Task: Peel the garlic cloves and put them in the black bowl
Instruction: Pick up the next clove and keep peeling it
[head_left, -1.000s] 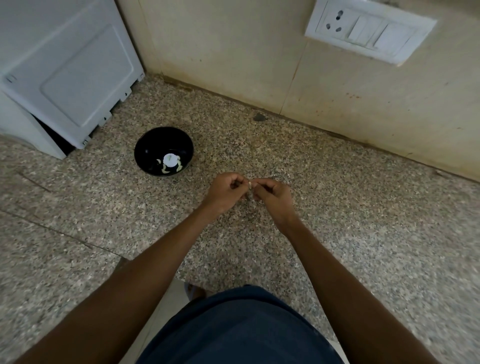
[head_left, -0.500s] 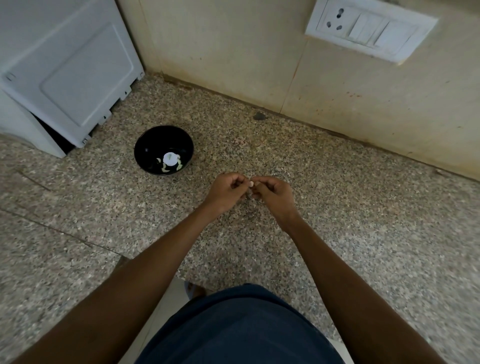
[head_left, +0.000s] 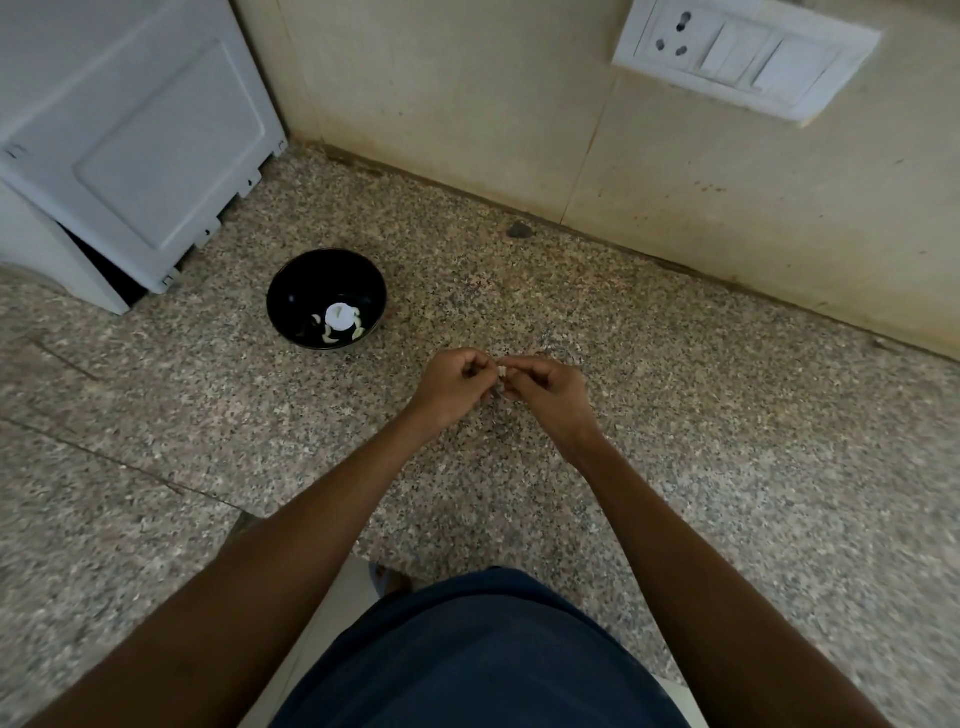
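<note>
One garlic clove (head_left: 502, 371), a small pale speck, is pinched up in the air between two hands meeting fingertip to fingertip over the speckled granite counter (head_left: 727, 441). The left hand (head_left: 453, 385) is curled tight, knuckles up, its thumb and forefinger nipping the clove from one side. The right hand (head_left: 546, 387) mirrors it, fingers bent in, gripping the same clove from the other. Both forearms stretch straight out from the body and converge in a narrow V.

Off to the left and a little farther back sits one black bowl (head_left: 291, 291), well apart from the hands. Inside it there are a few pale peeled cloves (head_left: 332, 336) curled round a white round piece (head_left: 339, 315); the exact count is hard to make out.

Farther out: one white appliance (head_left: 130, 145) in the left corner, one switch plate (head_left: 746, 52) on the tiled wall (head_left: 467, 104).
</note>
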